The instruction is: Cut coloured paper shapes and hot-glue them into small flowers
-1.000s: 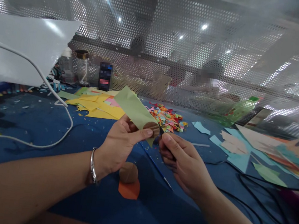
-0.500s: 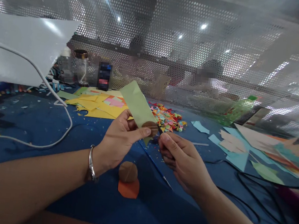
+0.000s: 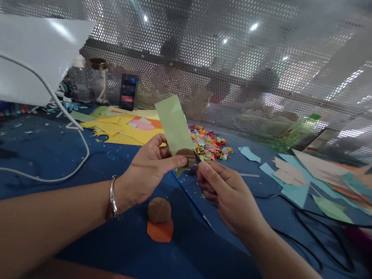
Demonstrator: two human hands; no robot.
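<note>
Between the thumb and fingers of my left hand [image 3: 147, 166] is a strip of light green paper [image 3: 173, 122], with a round piece of corrugated brown cardboard [image 3: 189, 157] pressed against its lower end. My right hand [image 3: 222, 188] is closed around scissors [image 3: 197, 156]; only their dark blades show, at the right edge of the paper and cardboard, and the handles are hidden in my fingers. Below the hands, another brown cardboard disc [image 3: 159, 210] overlaps a piece of orange paper [image 3: 160, 230] on the blue table. A thin blue brush-like stick [image 3: 195, 202] lies between my wrists.
Small coloured paper scraps [image 3: 212, 144] are heaped behind my hands. Yellow paper sheets [image 3: 113, 129] lie left, blue and pale sheets [image 3: 297, 179] right. A white cable [image 3: 85, 155] and a black cable [image 3: 322, 240] cross the table. Bottles, a phone [image 3: 128, 91] and a perforated screen [image 3: 205, 29] stand behind.
The green strip and cardboard disc have turned to a slightly more upright slant. The scissors' blades remain at their right edge. The whole view has shifted slightly; the pieces on the table lie the same.
</note>
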